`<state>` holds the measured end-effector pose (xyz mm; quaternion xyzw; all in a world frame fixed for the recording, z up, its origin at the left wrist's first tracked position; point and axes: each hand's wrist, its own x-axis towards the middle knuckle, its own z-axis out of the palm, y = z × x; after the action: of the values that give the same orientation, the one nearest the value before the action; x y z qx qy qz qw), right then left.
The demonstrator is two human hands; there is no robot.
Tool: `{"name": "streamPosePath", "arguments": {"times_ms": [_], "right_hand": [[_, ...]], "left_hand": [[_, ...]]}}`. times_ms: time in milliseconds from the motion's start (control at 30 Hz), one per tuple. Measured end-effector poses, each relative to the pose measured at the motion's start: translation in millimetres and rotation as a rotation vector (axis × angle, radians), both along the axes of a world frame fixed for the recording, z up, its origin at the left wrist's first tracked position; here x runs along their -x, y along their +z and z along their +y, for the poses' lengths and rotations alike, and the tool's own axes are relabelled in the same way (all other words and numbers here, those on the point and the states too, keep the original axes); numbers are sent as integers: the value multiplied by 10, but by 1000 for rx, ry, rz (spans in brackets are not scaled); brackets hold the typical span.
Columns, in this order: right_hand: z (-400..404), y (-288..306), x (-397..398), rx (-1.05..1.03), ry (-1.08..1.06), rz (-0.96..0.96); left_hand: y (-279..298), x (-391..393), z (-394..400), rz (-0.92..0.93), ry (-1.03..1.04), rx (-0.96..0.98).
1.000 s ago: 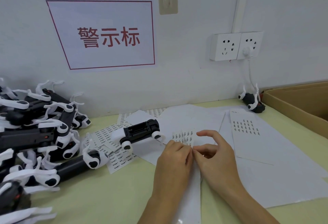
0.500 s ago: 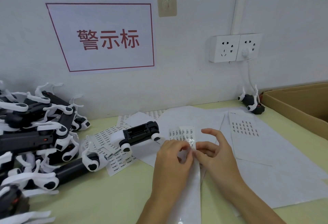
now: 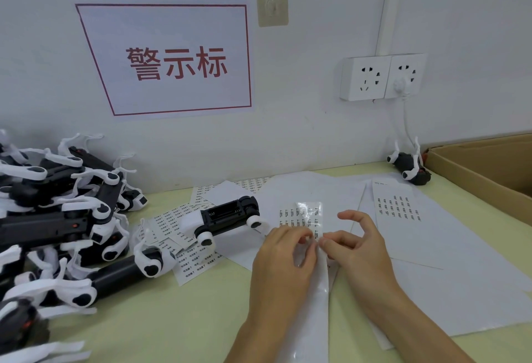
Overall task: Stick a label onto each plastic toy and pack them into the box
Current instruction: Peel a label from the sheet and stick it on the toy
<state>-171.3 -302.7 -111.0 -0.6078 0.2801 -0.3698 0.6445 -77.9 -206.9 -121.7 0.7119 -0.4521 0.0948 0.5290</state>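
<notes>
A glossy strip of small printed labels (image 3: 302, 216) stands curled up off the table between my hands. My left hand (image 3: 280, 262) holds the strip from the left with curled fingers. My right hand (image 3: 355, 250) pinches a single label at the strip's right edge with thumb and forefinger, its other fingers raised. Just left of the strip lies one black and white plastic toy (image 3: 227, 217) on its side. A pile of the same toys (image 3: 57, 218) fills the left side. The cardboard box (image 3: 483, 170) stands open at the right edge.
Large white backing sheets (image 3: 431, 262) cover the table on the right, one with rows of labels (image 3: 398, 208). More label sheets (image 3: 184, 241) lie under the single toy. Another toy (image 3: 410, 168) rests by the wall beside the box, below a wall socket (image 3: 380, 76).
The label strip, flat on the table a second ago, has been lifted and curled upward. Both hands stayed in place, working at its edge.
</notes>
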Motion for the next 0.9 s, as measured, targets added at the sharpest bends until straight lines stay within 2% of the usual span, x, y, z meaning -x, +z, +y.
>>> {"name": "streamPosePath", "arguments": {"times_ms": [167, 300, 533, 800, 900], "right_hand": [[39, 10, -15, 37, -22, 15], [73, 20, -10, 84, -29, 39], [110, 23, -8, 187, -18, 89], [125, 28, -8, 184, -2, 66], [127, 32, -19, 155, -1, 46]], "left_hand": [[-10, 33, -29, -33, -44, 6], [-27, 34, -47, -82, -15, -71], [20, 41, -12, 60, -24, -97], [18, 52, -20, -61, 22, -134], [8, 34, -27, -12, 41, -77]]}}
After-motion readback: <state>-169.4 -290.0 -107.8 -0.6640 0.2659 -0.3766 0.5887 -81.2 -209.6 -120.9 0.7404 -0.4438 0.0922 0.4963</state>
